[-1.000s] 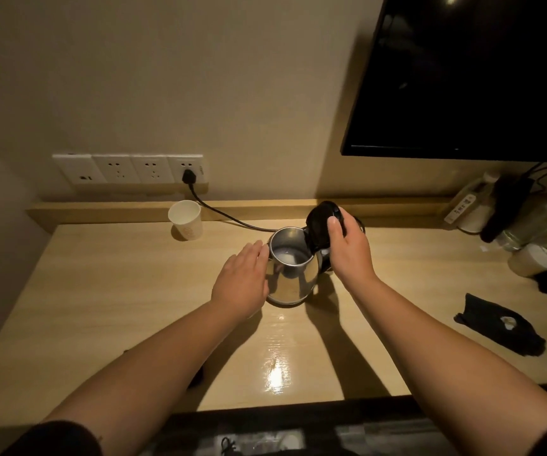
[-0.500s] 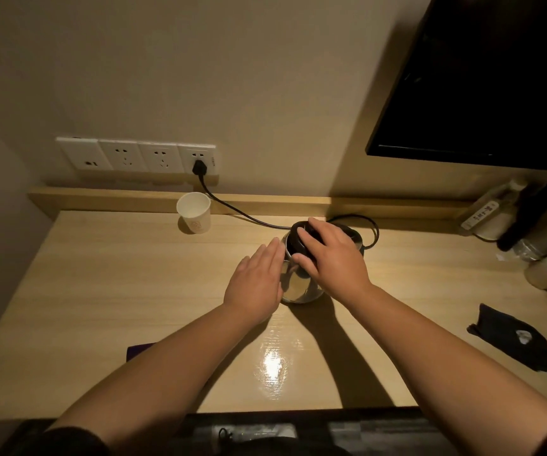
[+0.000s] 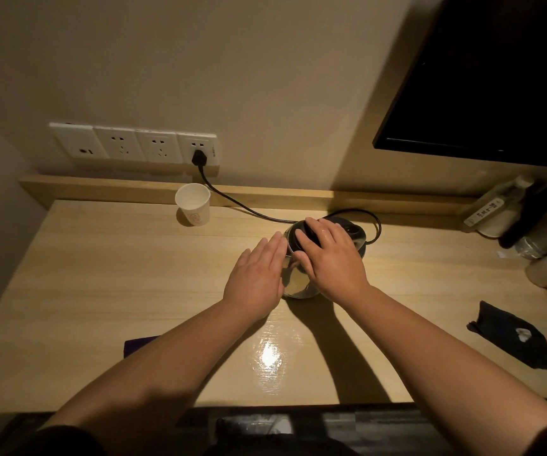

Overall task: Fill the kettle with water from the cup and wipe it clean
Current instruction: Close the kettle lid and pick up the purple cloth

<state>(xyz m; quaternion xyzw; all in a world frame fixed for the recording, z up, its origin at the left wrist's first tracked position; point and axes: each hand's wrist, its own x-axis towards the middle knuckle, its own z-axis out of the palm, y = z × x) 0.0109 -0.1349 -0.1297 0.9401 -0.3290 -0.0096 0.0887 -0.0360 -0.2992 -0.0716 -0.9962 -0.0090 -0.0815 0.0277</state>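
A small steel kettle [image 3: 298, 284] with a black lid stands in the middle of the wooden desk [image 3: 117, 291]. My right hand [image 3: 329, 258] lies flat on top of the lid, fingers straight, covering most of it. My left hand [image 3: 259, 278] rests flat against the kettle's left side with straight fingers. A white paper cup [image 3: 193, 205] stands upright at the back left, apart from both hands. A dark purple cloth [image 3: 140, 343] lies near the front, mostly hidden behind my left forearm.
A black cord [image 3: 242, 205] runs from the wall socket [image 3: 199, 153] to the kettle base. Bottles and a remote [image 3: 492, 209] crowd the back right corner. A black cloth [image 3: 512, 337] lies at the right. A dark screen [image 3: 495, 77] hangs above.
The kettle lid stood open a second ago with my right hand on it; now the lid is down and my right hand lies flat on it. My left hand stayed at the kettle's side.
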